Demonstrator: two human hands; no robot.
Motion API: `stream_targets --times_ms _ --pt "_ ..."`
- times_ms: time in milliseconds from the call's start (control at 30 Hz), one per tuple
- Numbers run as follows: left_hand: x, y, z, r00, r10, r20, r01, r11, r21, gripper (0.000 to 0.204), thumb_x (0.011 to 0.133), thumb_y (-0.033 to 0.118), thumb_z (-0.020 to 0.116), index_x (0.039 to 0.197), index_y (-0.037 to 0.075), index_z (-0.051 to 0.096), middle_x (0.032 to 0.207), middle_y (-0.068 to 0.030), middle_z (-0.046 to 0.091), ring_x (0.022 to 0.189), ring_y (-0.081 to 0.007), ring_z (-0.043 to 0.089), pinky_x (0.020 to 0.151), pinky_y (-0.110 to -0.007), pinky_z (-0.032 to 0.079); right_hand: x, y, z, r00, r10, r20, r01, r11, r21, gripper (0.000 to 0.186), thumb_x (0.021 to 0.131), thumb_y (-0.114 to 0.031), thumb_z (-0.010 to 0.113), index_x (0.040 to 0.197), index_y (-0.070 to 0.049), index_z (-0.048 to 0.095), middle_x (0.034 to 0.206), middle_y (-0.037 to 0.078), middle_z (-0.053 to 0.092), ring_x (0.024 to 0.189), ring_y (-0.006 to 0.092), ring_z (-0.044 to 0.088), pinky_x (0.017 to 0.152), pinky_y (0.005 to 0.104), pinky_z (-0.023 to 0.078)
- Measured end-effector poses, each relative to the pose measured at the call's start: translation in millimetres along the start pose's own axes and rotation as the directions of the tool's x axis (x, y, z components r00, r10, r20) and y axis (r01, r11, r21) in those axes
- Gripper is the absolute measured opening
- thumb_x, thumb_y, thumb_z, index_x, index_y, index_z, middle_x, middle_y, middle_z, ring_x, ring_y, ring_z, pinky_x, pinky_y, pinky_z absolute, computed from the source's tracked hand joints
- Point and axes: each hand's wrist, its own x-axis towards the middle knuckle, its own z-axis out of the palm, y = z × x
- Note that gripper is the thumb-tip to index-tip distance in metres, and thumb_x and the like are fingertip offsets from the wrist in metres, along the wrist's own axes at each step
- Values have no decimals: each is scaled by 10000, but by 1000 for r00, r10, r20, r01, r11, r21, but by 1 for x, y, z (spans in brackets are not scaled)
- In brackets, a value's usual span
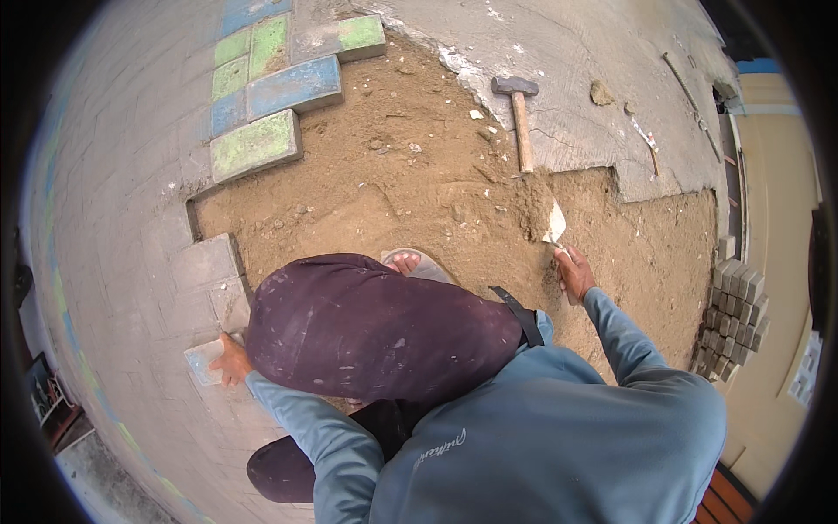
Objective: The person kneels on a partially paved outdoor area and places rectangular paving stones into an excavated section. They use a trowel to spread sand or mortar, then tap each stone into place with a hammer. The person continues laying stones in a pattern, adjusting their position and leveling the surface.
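Observation:
My right hand point(574, 274) is closed around the handle of a small trowel point(556, 224), whose pale blade touches a loose mound of sand point(534, 208). My left hand point(230, 360) is out to the left, its fingers spread over a pale blue paving block point(202, 360) at the paving's edge. The palm hides part of that block. Between my hands, the brown sand bed point(436, 175) bears small stones and rubble. Just beyond the trowel lies a hammer point(521, 131) with a wooden handle and dark metal head.
Grey pavers point(131, 218) cover the left side. Loose green and blue blocks point(255, 147) form a raised stepped edge. Broken concrete point(594, 52) borders the far right, with a stone point(601, 93) and a metal bar point(690, 100) on it. Stacked blocks point(731, 314) stand by the right wall.

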Motion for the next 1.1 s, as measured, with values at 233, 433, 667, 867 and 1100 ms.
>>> stream_targets --times_ms 233,433,667,867,1100 --pt "-43 6 -44 981 195 6 -194 979 -63 1148 787 696 714 1636 131 184 1579 -459 102 1437 -587 281 1080 -665 370 -22 -38 44 971 -29 238 18 999 47 289 1032 -425 576 1053 -141 526 614 -10 476 455 100 464 402 276 378" --pt "-59 5 -43 985 167 -47 -169 985 -42 1147 803 641 736 1633 93 164 1569 -457 119 1431 -560 301 1078 -632 377 7 -150 202 733 -424 532 476 878 44 396 1016 -343 611 1256 -34 549 870 79 591 718 182 577 633 335 471" --pt "-67 14 -56 981 191 -27 -192 981 -32 1114 823 638 718 1621 62 196 1536 -501 150 1376 -567 375 1060 -603 380 37 -297 347 377 -745 550 921 243 -303 425 1012 -337 566 1315 -38 549 1111 237 663 1018 459 651 890 548 507" --pt "-62 11 -46 975 159 -158 -154 987 41 1059 860 628 681 1617 67 198 1534 -486 199 1394 -562 364 1115 -578 338 30 -344 350 138 -415 899 946 -212 -243 433 1042 -389 510 1324 -60 523 1113 239 663 1003 462 654 861 544 514" --pt "-68 14 -50 979 158 -128 -154 987 42 1035 889 626 631 1618 38 189 1532 -495 196 1415 -548 340 1122 -574 327 16 -390 404 402 -401 823 913 105 -394 532 1062 -424 469 1305 49 497 1111 314 669 1060 463 655 899 552 499"
